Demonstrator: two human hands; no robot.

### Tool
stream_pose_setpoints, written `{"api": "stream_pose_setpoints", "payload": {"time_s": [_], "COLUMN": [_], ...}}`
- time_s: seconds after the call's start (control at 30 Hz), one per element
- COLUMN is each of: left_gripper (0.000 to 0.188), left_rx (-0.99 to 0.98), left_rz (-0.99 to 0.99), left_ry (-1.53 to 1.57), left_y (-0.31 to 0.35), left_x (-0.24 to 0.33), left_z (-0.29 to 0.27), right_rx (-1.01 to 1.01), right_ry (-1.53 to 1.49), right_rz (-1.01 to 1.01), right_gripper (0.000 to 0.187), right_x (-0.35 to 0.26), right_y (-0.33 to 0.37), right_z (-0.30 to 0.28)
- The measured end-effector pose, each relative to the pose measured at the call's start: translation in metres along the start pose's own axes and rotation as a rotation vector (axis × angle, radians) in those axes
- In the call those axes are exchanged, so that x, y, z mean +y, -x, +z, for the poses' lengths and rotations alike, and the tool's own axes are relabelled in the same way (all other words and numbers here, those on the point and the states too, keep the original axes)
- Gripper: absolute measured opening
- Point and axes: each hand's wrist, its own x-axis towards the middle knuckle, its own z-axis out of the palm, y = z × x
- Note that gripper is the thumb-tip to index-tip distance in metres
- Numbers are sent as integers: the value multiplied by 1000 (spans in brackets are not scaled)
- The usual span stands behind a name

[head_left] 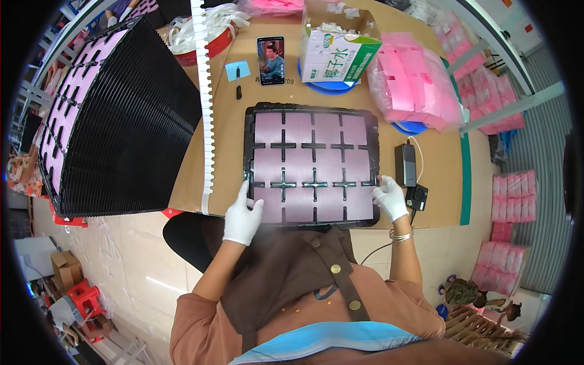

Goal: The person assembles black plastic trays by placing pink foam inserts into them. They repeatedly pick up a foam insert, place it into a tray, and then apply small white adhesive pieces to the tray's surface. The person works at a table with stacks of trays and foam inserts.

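In front of me on the table lies a shallow black plastic tray (250,128) with cross-shaped ridges and shiny pale-purple rectangular sheets (298,161) filling its pockets. My left hand (243,218), in a white glove, grips the tray's left edge near the front corner, index finger along the rim and thumb towards the front. At the opposite edge my right hand (390,198), also gloved, has its fingers closed on the rim. The undersides of both grips are hidden. To the left rises a tall, leaning stack of similar black trays (131,115), its top one filled with purple pieces.
A notched white strip (205,109) runs beside the stack. Beyond the tray are a phone (271,61), pen (238,85), blue note (236,70), carton (340,52), and red container (219,44). Pink bagged pieces (413,82) and a black power bank-like block (405,164) are on the right.
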Motion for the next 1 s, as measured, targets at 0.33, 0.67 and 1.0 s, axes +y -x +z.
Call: {"api": "stream_pose_setpoints", "payload": {"time_s": [0.33,0.67,1.0], "left_gripper": [53,80,79], "left_rx": [131,155,-234], "left_rz": [688,359,914], "left_ry": [-425,-720,-652], "left_y": [-104,-147,-47], "left_x": [68,51,22], "left_z": [25,49,7], "right_rx": [-43,70,-260], "right_ry": [-455,-638,-383], "right_rz": [-292,-217,-211], "right_gripper": [23,28,19], "right_x": [-71,-55,-44], "right_y": [-95,-164,-62], "right_z": [43,66,23]}}
